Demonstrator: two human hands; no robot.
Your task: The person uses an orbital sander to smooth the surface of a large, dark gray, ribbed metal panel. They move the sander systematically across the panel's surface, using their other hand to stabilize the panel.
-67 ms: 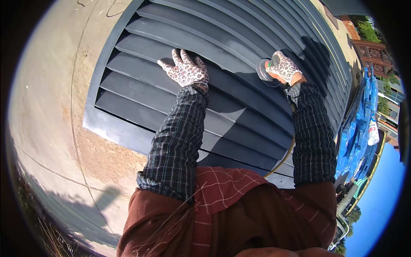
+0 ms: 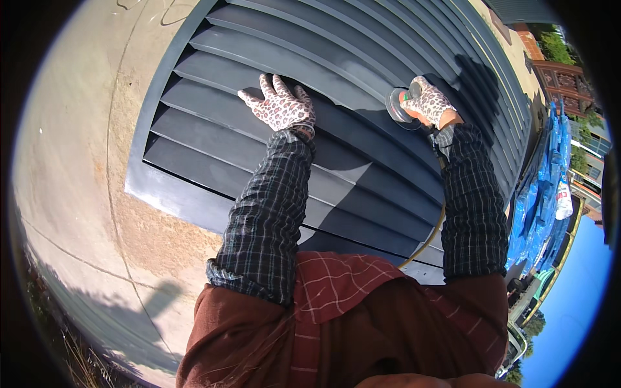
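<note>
A large dark grey louvered panel (image 2: 213,119) with long slanted slats lies in front of me. My left hand (image 2: 283,107), in a spotted glove, rests on the slats with its fingers spread and holds nothing. Farther right, my right hand (image 2: 428,102), gloved alike, is wrapped round the body of a round-pad sander (image 2: 402,111). The sander's disc is over a slat and looks tilted; whether its whole face touches the metal I cannot tell. From under my right forearm a yellow hose (image 2: 432,238) runs back toward my body.
Concrete ground (image 2: 71,139) borders the panel on the left, with a thin wire (image 2: 169,14) at the top. Blue plastic sheeting (image 2: 535,194) is bundled at the right, near a yellow rail (image 2: 561,265). Shadows fall across the slats.
The sander has shifted very slightly to the left in my right hand's grip. My left hand stays where it was.
</note>
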